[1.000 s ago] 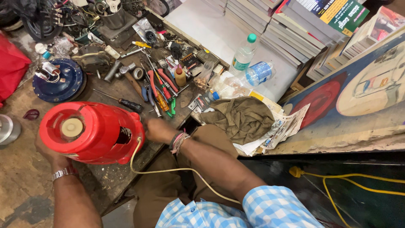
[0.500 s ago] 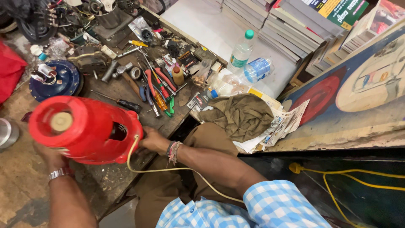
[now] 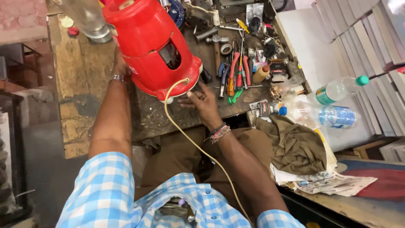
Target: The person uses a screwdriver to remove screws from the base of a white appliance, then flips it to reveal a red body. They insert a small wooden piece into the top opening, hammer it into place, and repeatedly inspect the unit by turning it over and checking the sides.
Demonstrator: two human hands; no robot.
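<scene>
Workbench point(image 3: 84, 84): red appliance point(image 3: 147, 42) now upright, nearer.

Bright, even daylight; pale glare on white boards point(image 3: 325, 63) upper right, dim along left edge. Soft shadows, slight motion blur, wide-angle bending at edges.

Your left hand point(image 3: 120, 66) reaches forward, arm straight, a metal watch on its wrist, fingers hidden. Your right hand point(image 3: 202, 101) lies palm down, fingers loosely spread, thread bands around its wrist, elbow bent.
</scene>
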